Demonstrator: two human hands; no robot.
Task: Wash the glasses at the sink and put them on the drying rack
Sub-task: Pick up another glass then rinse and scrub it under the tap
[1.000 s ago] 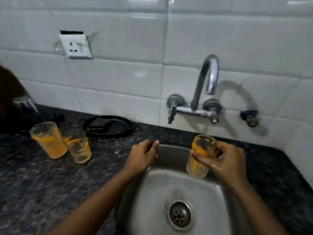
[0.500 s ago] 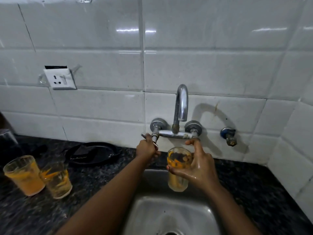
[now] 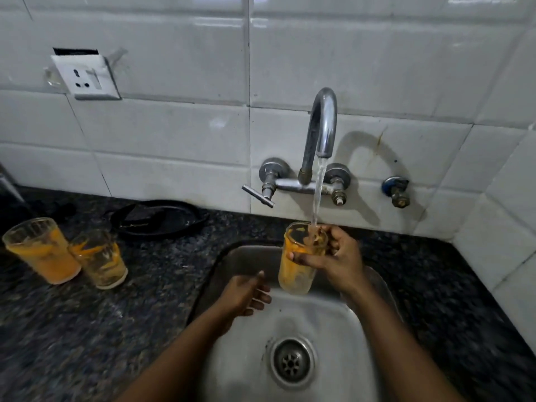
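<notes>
Our right hand (image 3: 338, 261) grips the upright glass (image 3: 300, 258) under the tap (image 3: 322, 132) (water running); our left hand (image 3: 245, 294), open and empty, waits just beside it, lower left.

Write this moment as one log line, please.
right hand holds stained glass under tap stream | left hand open over sink

There is one view only, from the person's head, looking forward and down, close over the sink (image 3: 333, 329). It faces the tiled wall (image 3: 174, 134) squarely, the tap (image 3: 322, 132) right of centre and dark desk (image 3: 87, 329) either side.
</notes>
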